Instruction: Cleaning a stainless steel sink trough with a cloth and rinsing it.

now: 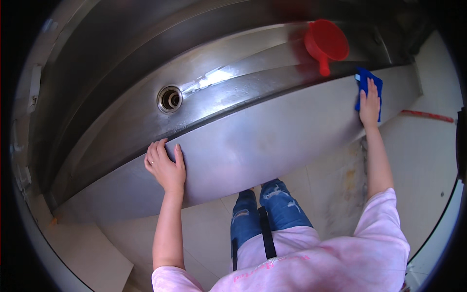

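My right hand lies flat, fingers straight and close together, on a blue cloth with a small white tag at the right of the frame. My left hand, left of centre, has its thumb set apart on the face of the long, grey, brushed-steel front panel, its fingers reaching over the top edge.

The cloth sits directly under my right palm, well apart from my left hand; its long axis runs roughly up and down the frame, across the panel's length. That panel stretches from lower left to upper right, and a long sweep of its steel spans the room between my hands. The cloth is near the panel's right end, its top by the upper edge, its bottom corner close to the lower one.

Beyond that edge, a deep stainless-steel trough curves through the upper frame. Its round metal drain shows at upper left of centre, above my left hand; a red plastic ladle rests at upper right, handle pointing down the frame, up and left of the cloth. Below the panel are my ripped blue jeans and a pale tiled floor; a narrow red strip shows at far right.
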Available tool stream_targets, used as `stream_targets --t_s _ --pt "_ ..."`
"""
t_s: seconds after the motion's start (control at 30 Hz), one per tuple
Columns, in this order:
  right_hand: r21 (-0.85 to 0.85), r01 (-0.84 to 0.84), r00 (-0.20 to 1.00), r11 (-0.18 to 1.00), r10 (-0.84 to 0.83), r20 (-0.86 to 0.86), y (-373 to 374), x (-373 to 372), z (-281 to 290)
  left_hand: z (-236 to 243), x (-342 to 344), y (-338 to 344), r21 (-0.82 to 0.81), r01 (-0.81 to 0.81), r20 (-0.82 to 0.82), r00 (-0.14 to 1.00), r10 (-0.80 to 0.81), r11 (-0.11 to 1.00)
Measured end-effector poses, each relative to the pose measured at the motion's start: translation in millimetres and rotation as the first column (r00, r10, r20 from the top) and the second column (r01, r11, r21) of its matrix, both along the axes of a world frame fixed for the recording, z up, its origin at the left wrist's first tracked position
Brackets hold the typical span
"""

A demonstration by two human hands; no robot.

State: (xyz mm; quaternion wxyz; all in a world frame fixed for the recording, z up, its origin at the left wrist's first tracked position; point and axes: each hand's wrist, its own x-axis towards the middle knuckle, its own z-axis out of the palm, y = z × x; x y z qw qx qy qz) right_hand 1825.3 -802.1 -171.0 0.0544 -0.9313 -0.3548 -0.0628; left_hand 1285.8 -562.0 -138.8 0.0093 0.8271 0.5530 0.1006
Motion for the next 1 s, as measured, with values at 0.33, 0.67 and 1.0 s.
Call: stream_targets --t_s 0.33,0.67,1.0 --pt "0.021 -0.13 0.989 0.991 0.131 -0.074 -14 28 -4 12 0 -6 -0.037 -0.012 0.008 1.0 0.012 0.999" --pt "0.004 -0.154 0.985 0.988 0.154 -0.078 -14 29 2 25 5 -7 -0.053 -0.019 -0.062 0.998 0.015 0.998" --pt "0.032 -0.172 0.982 0.985 0.174 -0.076 -15 34 -1 27 8 -5 -0.062 -0.026 -0.077 0.997 0.021 0.998"
